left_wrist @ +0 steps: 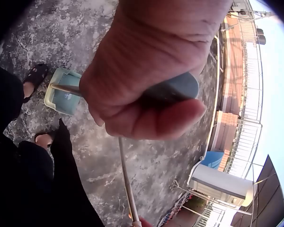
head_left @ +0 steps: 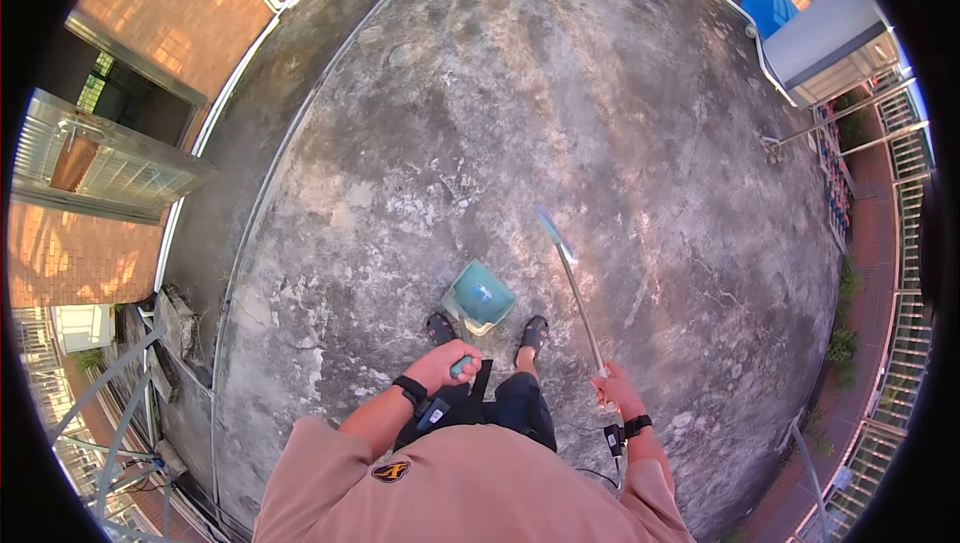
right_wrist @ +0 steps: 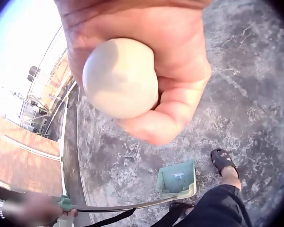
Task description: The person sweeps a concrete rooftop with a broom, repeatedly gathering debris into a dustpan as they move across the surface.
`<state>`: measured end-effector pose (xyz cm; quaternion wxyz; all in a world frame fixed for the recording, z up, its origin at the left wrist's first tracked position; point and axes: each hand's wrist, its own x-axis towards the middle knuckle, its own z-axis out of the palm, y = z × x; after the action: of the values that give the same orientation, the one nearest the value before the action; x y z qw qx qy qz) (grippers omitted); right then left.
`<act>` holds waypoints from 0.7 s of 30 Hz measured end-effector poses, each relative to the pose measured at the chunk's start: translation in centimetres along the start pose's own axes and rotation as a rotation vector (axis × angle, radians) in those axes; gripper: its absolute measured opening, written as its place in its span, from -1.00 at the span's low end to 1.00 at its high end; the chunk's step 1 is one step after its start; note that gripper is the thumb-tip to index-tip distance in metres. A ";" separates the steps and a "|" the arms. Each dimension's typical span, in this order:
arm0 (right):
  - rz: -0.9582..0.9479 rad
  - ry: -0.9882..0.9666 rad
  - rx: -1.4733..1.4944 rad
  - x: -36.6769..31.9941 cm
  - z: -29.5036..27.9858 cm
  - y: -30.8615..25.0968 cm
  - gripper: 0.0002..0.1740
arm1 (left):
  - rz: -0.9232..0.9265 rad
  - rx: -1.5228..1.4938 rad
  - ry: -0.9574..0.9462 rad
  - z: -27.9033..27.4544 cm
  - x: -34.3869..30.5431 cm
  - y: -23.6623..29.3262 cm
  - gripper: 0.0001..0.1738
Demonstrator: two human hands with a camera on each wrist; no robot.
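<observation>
A green dustpan (head_left: 480, 295) rests on the concrete between the person's feet, its long handle rising to the left hand (head_left: 447, 367). The left hand (left_wrist: 137, 90) curls round the grey-green grip (left_wrist: 173, 88) of that handle. Out to the right, the right hand (head_left: 618, 390) grips a long metal pole (head_left: 583, 315), which slants forward to a blurred bluish broom head (head_left: 557, 235) ahead and right of the dustpan. In the right wrist view the right hand (right_wrist: 146, 71) wraps round the pole's white rounded end (right_wrist: 119, 78), with the dustpan (right_wrist: 177, 178) below.
Dark clogs (head_left: 535, 331) stand either side of the dustpan. Stained concrete (head_left: 480, 123) spreads around. At the left is a brick wall (head_left: 150, 13) with an open metal door (head_left: 100, 158); a metal unit (head_left: 830, 33) stands back right, and a railing (head_left: 905, 273) runs along the right.
</observation>
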<state>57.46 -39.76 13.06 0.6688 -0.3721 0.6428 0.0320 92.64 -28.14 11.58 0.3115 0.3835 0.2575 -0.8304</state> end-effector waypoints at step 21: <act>0.101 -0.210 -0.130 0.8 12.5 7.9 -0.56 | -0.163 0.306 0.098 -1.0 -0.3 3.6 -0.82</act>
<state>63.98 -27.68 7.42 0.7042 -0.3765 0.5840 0.1462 95.78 -29.84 10.56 0.1682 0.4443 0.1735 -0.8627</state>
